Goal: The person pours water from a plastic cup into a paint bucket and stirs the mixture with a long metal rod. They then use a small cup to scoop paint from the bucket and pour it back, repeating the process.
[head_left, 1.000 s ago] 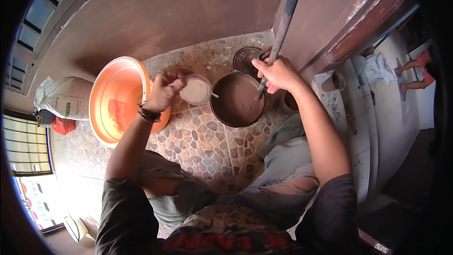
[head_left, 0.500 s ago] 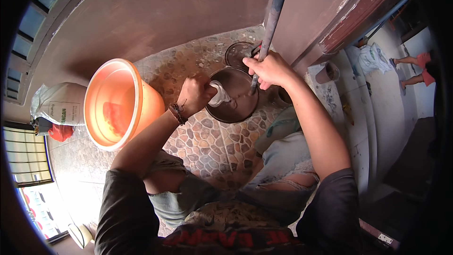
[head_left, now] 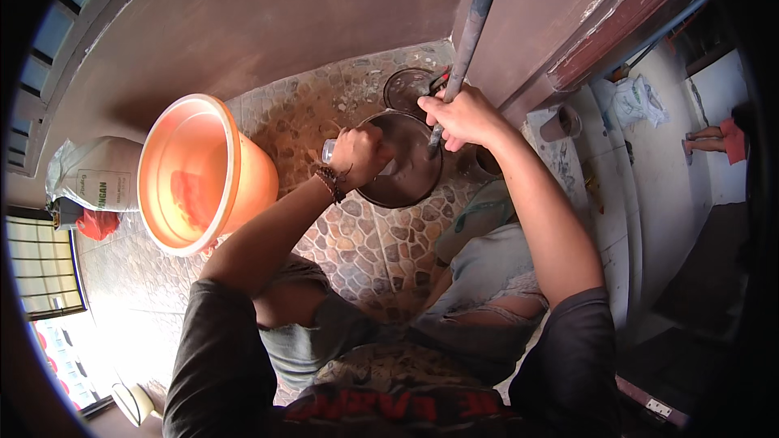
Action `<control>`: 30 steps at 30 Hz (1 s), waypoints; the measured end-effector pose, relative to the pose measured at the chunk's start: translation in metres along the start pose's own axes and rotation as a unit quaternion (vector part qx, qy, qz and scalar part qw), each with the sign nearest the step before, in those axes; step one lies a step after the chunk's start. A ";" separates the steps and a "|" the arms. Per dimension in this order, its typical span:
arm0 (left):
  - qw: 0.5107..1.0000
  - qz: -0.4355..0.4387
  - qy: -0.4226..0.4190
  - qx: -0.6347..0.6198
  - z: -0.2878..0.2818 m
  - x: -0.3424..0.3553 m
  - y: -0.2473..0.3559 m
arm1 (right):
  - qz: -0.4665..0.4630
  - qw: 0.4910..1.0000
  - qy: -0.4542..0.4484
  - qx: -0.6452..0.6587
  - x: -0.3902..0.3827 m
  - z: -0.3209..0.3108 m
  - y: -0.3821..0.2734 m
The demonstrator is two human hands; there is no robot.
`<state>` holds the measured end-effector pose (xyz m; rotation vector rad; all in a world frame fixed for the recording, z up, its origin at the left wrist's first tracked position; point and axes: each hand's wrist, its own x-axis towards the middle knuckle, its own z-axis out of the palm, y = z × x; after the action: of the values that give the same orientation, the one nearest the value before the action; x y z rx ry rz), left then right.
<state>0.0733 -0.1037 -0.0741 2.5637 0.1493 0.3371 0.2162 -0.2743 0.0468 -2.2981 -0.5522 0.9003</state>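
My left hand (head_left: 363, 158) is closed around a clear plastic cup (head_left: 329, 150), over the left side of a dark round bucket (head_left: 406, 199). One end of the cup sticks out past the wrist side, and its other end is mostly hidden by my fingers. Brown, paint-like liquid (head_left: 415, 164) lies in the bucket. My right hand (head_left: 464, 118) grips a long grey pole (head_left: 479, 20) that slants up and away. The pole's lower end dips into the bucket on its right side.
A large orange tub (head_left: 256, 186) stands to the left, with a white sack (head_left: 101, 174) and a red bag (head_left: 97, 225) beyond it. Behind the bucket is a dark round container (head_left: 399, 91). A brown pot (head_left: 561, 123) sits at right. Another person's legs (head_left: 704, 139) show far right.
My left hand has turned over and moved slightly right over the bucket, so the cup's pale round end no longer faces up. My right hand and the pole have barely moved.
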 end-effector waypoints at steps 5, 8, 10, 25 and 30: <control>0.999 0.035 0.007 0.000 0.001 -0.004 -0.002 | 0.006 1.000 0.010 0.000 0.000 0.002 0.002; 0.998 0.051 0.031 0.006 -0.003 -0.005 -0.001 | 0.023 0.999 0.016 0.026 -0.001 0.000 0.004; 0.999 0.033 0.029 -0.001 -0.010 -0.008 0.000 | 0.027 0.999 0.016 0.040 -0.002 0.000 0.004; 0.995 0.015 0.038 -0.091 -0.064 -0.027 -0.009 | -0.093 0.995 0.037 0.025 0.004 0.031 -0.004; 0.992 0.012 0.078 -0.096 -0.070 -0.027 -0.012 | 0.017 0.997 -0.049 0.058 -0.008 0.031 -0.008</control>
<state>0.0279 -0.0624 -0.0288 2.3494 0.1374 0.5349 0.1877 -0.2613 0.0374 -2.1734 -0.4898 1.0393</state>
